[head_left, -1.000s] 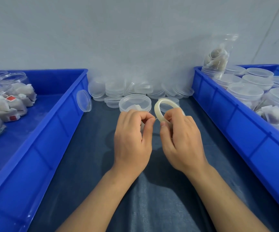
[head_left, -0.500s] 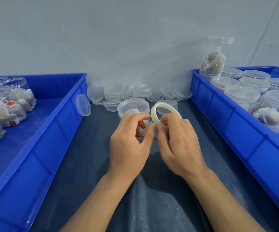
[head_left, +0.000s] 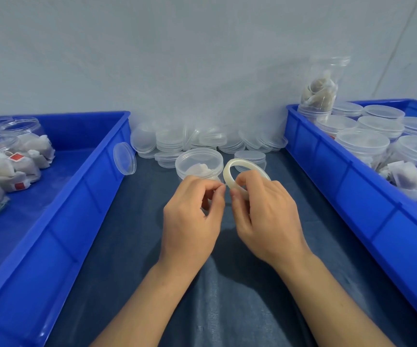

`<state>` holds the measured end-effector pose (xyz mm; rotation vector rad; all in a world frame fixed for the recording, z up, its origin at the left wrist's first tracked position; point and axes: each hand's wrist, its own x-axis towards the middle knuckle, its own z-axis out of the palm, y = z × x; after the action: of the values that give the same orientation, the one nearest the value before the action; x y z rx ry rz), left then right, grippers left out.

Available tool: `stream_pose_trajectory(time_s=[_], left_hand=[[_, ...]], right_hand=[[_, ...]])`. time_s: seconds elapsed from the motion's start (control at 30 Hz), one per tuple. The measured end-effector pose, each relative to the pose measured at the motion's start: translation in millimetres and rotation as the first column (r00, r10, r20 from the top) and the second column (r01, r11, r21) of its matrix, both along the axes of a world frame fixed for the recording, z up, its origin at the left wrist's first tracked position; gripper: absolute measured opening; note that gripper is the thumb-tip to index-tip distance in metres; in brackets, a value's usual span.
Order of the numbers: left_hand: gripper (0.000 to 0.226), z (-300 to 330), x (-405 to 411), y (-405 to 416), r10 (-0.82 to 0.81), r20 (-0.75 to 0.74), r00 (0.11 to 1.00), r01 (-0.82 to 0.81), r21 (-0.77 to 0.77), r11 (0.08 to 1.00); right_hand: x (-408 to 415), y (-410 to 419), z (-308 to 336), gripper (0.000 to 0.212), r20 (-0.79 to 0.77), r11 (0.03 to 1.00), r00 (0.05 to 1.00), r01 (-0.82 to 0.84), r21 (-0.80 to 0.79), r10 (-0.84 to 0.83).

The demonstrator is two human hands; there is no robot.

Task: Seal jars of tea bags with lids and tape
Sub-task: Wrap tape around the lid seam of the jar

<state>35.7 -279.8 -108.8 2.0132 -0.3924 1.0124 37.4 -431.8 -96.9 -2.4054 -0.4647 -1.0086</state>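
Observation:
A clear lidded jar of tea bags (head_left: 198, 163) stands on the dark cloth in the middle, just beyond my hands. My right hand (head_left: 265, 214) holds a whitish roll of tape (head_left: 230, 174) upright by its lower rim. My left hand (head_left: 193, 214) has thumb and forefinger pinched together right beside the roll's left edge; a tape end between them is too thin to make out. Both hands partly hide the jar's lower body.
A heap of clear lids (head_left: 202, 141) lies against the back wall, one lid (head_left: 124, 159) leaning on the left blue bin (head_left: 84, 186), which holds open jars of tea bags (head_left: 9, 161). The right blue bin (head_left: 327, 171) holds several lidded jars (head_left: 362, 141).
The view has dropped a little, so everything sits lower. My left fingertips have shifted from the jar side toward the roll's edge and pinched there.

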Motion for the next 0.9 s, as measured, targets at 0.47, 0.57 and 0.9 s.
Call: stream_pose_trajectory(time_s=[0.47,0.57,0.9], left_hand=[[0.013,0,0,10,0.07,-0.011,0.998,-0.07,-0.039,0.997],[0.011,0,-1,11,0.075,-0.011,0.997,-0.075,-0.049,0.996],[0.012,-6,0,6,0.12,-0.005,0.993,-0.12,-0.031,0.992]], right_hand=[[9,-10,4,0.03,-0.003,0.999,1.0,-0.005,-0.045,0.005],[10,-13,5,0.032,0.082,0.997,0.996,-0.024,-0.078,0.03],[11,2,6,0.026,0.138,0.964,0.957,0.263,-0.04,-0.255]])
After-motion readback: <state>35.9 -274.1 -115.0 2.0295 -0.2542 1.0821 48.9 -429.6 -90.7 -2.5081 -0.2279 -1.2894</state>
